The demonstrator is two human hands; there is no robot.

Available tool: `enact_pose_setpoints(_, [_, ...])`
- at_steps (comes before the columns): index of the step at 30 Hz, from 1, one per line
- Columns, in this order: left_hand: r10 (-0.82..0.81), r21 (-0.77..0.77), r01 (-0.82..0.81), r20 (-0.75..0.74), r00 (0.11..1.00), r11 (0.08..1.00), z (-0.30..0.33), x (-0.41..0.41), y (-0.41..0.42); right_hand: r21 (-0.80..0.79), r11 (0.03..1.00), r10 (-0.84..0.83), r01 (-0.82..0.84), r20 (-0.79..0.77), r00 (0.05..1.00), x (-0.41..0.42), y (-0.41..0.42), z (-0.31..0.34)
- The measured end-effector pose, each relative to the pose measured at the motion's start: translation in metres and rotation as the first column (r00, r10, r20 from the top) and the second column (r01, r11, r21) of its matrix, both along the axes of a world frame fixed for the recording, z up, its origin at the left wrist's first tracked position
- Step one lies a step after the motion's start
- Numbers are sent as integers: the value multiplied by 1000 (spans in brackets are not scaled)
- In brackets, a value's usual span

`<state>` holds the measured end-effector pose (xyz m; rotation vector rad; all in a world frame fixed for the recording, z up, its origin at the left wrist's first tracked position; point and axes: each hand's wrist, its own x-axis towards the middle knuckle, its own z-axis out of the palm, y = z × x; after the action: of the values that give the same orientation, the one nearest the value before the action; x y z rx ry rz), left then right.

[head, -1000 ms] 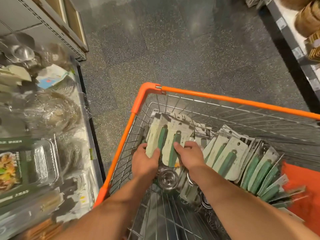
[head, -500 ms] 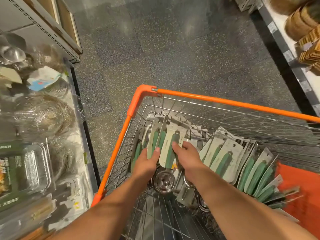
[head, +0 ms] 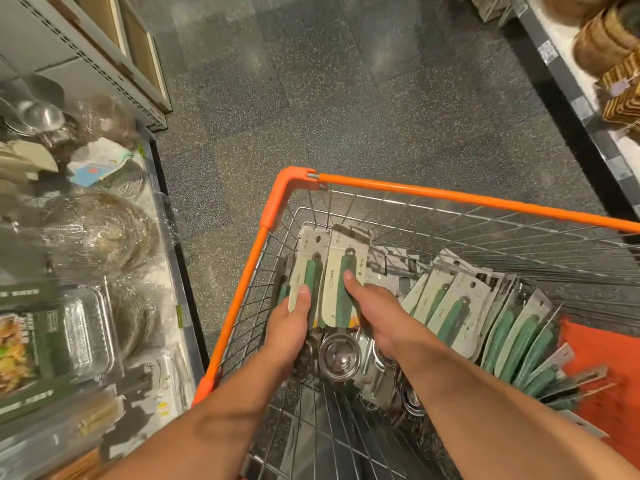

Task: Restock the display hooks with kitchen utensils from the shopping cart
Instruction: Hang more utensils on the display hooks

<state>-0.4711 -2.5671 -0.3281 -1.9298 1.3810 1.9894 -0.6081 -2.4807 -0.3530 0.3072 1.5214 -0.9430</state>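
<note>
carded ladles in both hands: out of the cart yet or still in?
Still in. Both carded ladles sit below the cart's orange rim, gripped by left hand and right hand.

You see dim, warm indoor light with soft glare patches on the speckled floor [head: 339, 81]. The left shelf [head: 86, 271] smears with motion blur, and wide-angle distortion bends the frame's edges.

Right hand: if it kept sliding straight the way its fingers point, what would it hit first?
Probably the cart's far wire wall. The right hand points up along the carded utensil it grips, though depth is unclear.
</note>
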Motion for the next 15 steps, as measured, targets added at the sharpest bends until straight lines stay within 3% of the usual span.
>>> enact_pose_setpoints(7, [28,-95,-30,-26,999,995,26,-1,-5,-112,989,-88,93,51,995,24,-10,28])
enact_pose_setpoints(15, [80,33,-77,-136,987,997,63,-3,2,-56,992,-106,109,59,993,21,-3,44])
